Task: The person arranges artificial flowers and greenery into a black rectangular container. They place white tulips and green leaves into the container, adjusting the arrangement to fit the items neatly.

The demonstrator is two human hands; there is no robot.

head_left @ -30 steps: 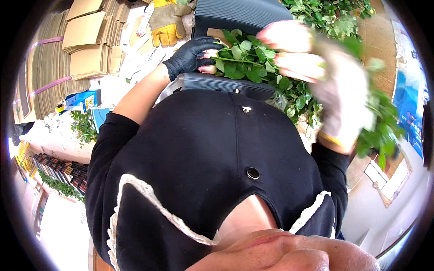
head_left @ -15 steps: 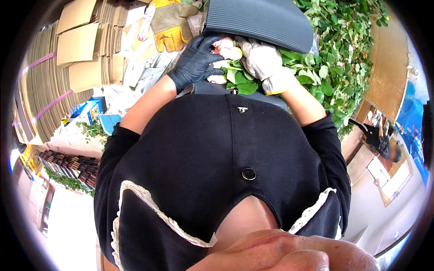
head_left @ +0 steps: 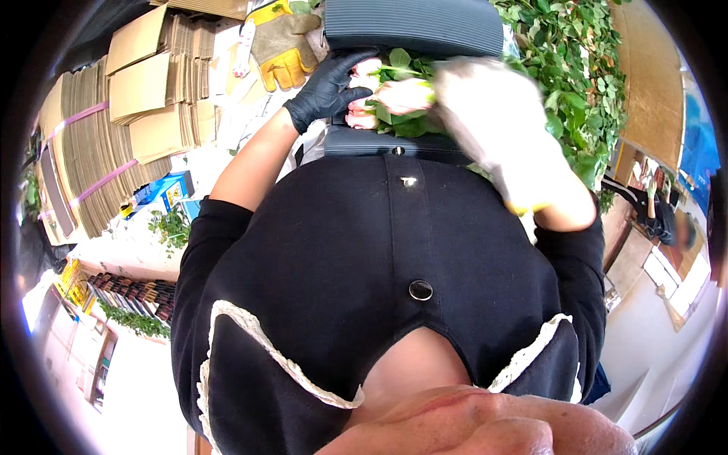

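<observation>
You seem to be placing a rose into line with others: your right hand (head_left: 493, 106), in a pale glove blurred by motion, looks closed just behind the bloom of a pink rose (head_left: 403, 96), though the blur hides its fingertips. That rose sits between your two hands, over green leaves (head_left: 413, 125) and between the far ribbed panel (head_left: 413, 26) and the near ribbed panel (head_left: 394, 141). Its bloom points left, toward your black-gloved left hand (head_left: 327, 92); its long axis runs left to right, nearly level, with the stem end to the right under the pale glove. Your left hand is curved with thumb and fingers apart beside the other roses (head_left: 362, 119), whose heads also face left; I cannot tell whether it grips any. The next move, I judge, calls for lowering this bloom level with its neighbours while your left hand steadies their heads.
</observation>
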